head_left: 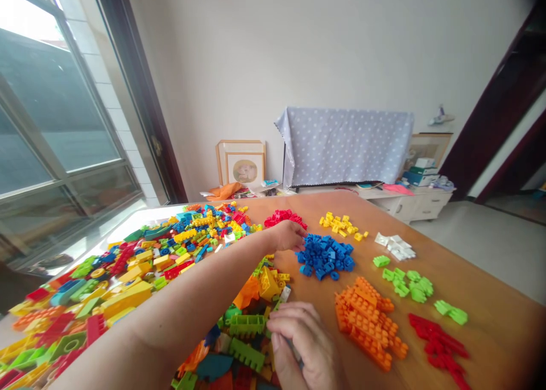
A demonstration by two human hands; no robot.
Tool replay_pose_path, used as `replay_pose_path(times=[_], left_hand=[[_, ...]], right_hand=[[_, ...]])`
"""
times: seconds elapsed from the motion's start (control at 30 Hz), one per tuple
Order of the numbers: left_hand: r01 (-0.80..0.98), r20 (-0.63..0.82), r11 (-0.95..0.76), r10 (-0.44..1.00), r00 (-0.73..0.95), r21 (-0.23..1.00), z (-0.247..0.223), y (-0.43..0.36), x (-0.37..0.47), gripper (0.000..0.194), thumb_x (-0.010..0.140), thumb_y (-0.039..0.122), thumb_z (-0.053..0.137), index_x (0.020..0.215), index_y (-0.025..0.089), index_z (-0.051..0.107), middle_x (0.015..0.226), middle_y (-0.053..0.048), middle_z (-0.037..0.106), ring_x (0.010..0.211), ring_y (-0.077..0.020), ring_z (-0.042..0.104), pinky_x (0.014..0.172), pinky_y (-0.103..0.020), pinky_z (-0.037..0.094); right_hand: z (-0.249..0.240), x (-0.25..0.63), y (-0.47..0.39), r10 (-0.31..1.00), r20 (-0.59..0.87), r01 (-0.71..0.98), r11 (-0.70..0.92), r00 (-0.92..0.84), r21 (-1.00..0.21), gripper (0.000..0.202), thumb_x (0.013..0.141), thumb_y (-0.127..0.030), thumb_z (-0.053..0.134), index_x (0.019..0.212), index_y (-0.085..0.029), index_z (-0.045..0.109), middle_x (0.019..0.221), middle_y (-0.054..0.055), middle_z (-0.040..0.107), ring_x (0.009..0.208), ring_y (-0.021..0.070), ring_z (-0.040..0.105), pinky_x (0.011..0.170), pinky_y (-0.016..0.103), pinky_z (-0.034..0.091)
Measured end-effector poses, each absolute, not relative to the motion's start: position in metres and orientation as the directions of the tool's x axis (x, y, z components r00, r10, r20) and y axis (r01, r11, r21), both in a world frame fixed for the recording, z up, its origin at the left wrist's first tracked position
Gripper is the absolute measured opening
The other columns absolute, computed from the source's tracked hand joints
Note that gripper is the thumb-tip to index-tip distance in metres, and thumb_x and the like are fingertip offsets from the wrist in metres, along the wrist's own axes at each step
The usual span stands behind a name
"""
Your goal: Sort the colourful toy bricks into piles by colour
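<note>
My left hand (290, 236) reaches across to the left edge of the blue brick pile (325, 257), its fingers pressed together; what they hold, if anything, is too small to tell. In front of the red pile (285, 217), that hand hides part of it. My right hand (302, 344) is low in the middle, fingers curled over the edge of the mixed bricks, beside a green brick (247, 324). Whatever lies under its fingers is mostly hidden. Just right of it lie stacked orange bricks (369, 322).
Mixed bricks (136, 270) cover the left of the wooden table (315, 205). Yellow (341, 225), white (396, 245), light green (409, 282) and dark red (439, 344) groups lie at the right. Behind stands a cabinet with a cloth-covered object (347, 145).
</note>
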State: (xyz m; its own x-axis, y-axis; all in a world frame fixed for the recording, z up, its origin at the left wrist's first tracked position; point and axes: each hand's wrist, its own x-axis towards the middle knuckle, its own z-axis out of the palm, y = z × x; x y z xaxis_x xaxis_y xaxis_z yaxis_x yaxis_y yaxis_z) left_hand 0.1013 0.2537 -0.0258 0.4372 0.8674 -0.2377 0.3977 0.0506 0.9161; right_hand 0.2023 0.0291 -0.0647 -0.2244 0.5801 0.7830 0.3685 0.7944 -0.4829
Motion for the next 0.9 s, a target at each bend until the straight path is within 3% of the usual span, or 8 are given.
replay_pose_path(times=[0.2,0.3,0.4,0.57,0.7,0.9], left_hand=[[0.307,-0.193,0.075,0.907,0.375,0.949,-0.001,0.247,0.050,0.021,0.072,0.014,0.082,0.090,0.012,0.070,0.075,-0.007,0.074,0.073,-0.0181,0.074,0.075,-0.031,0.061],[0.283,-0.175,0.087,0.937,0.301,0.955,0.009,0.243,0.014,0.027,0.071,0.016,0.084,0.094,0.011,0.071,0.079,-0.008,0.075,0.076,-0.0188,0.074,0.078,-0.034,0.061],[0.270,-0.151,0.094,0.968,0.200,0.958,0.016,0.237,-0.024,0.031,0.071,0.019,0.085,0.098,0.011,0.072,0.080,-0.009,0.076,0.079,-0.0191,0.075,0.084,-0.035,0.061],[0.278,-0.110,0.093,0.993,0.046,0.956,0.021,0.221,-0.084,0.037,0.068,0.029,0.089,0.097,0.012,0.073,0.082,-0.008,0.075,0.080,-0.0192,0.074,0.085,-0.037,0.060],[0.321,-0.065,0.087,0.995,-0.078,0.943,0.021,0.209,-0.123,0.042,0.064,0.038,0.090,0.095,0.014,0.072,0.085,-0.007,0.075,0.083,-0.0195,0.073,0.086,-0.037,0.059],[0.466,-0.020,0.084,0.990,-0.140,0.881,0.022,0.190,-0.156,0.049,0.067,0.043,0.085,0.106,0.016,0.072,0.096,-0.009,0.077,0.089,-0.0218,0.073,0.080,-0.035,0.058]], right_hand=[[-0.064,0.204,0.026,0.649,0.716,0.404,0.745,-0.257,-0.531,0.025,0.089,-0.008,0.060,0.107,-0.023,0.068,0.105,0.006,0.075,0.104,0.0208,0.070,0.091,0.033,0.060],[-0.068,0.205,0.024,0.712,0.662,0.443,0.685,-0.234,-0.579,0.033,0.093,-0.013,0.057,0.122,-0.025,0.066,0.121,0.007,0.073,0.116,0.0216,0.068,0.099,0.035,0.058],[-0.075,0.207,0.023,0.797,0.581,0.441,0.586,-0.165,-0.680,0.041,0.098,-0.022,0.055,0.138,-0.027,0.060,0.139,0.008,0.065,0.130,0.0234,0.061,0.109,0.039,0.053],[-0.078,0.210,0.028,0.948,0.320,0.343,0.299,0.005,-0.891,0.049,0.101,-0.045,0.052,0.146,-0.027,0.055,0.152,0.009,0.056,0.140,0.0276,0.053,0.114,0.044,0.049],[-0.076,0.209,0.035,0.974,0.223,0.344,0.197,0.037,-0.918,0.059,0.099,-0.055,0.051,0.149,-0.025,0.052,0.156,0.009,0.052,0.147,0.0284,0.044,0.121,0.047,0.039],[-0.085,0.202,0.042,0.990,0.113,0.367,0.138,-0.090,-0.920,0.065,0.099,-0.058,0.047,0.154,-0.025,0.046,0.158,0.009,0.049,0.148,0.0278,0.043,0.121,0.047,0.040]])
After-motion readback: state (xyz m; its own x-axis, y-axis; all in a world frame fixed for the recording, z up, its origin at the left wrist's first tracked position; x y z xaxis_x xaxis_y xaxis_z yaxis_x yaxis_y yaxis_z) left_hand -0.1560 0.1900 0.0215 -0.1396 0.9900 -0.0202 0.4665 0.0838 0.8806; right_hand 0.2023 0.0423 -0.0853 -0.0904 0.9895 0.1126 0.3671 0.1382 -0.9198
